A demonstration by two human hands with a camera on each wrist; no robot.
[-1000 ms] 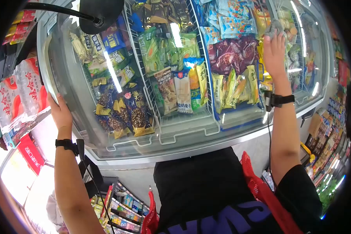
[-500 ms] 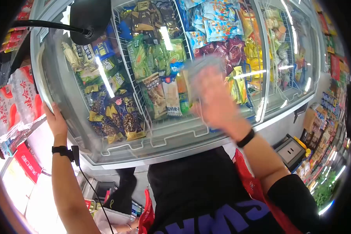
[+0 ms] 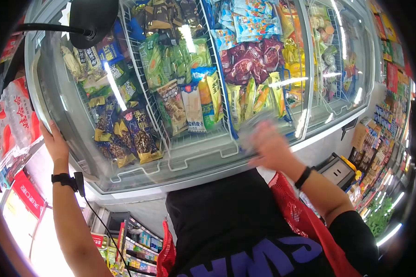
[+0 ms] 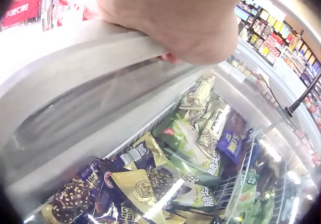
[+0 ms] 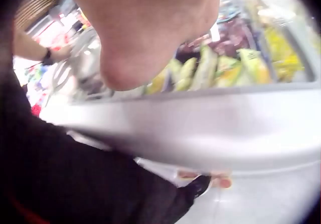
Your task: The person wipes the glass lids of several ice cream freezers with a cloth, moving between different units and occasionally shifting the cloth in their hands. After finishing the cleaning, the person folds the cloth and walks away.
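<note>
My right hand (image 3: 272, 145), blurred, presses a grey cloth (image 3: 252, 131) onto the glass lid (image 3: 203, 154) of a chest freezer, near its front edge. Its fingers lie over the cloth and the thumb stands apart. In the right wrist view the heel of that hand (image 5: 145, 38) covers the fingers and cloth. At the far left, my left hand (image 3: 56, 144) grips the lid's pale curved side frame (image 3: 41, 101); a fingertip shows past the frame in the left wrist view. Beneath the glass lie bagged ice creams (image 3: 252, 60) in wire baskets.
A black lamp-like head on a bendy arm (image 3: 90, 23) hangs over the freezer's back left. Wrapped bottle packs (image 3: 16, 111) stand left of the freezer. Shop shelves (image 3: 388, 129) run along the right. A red apron strap or vest edge (image 3: 286, 198) hangs at my waist.
My right hand has swept the grey cloth from the far right of the lid leftward, then down to the front edge. The left hand stays on the frame; the head view has shifted slightly.
</note>
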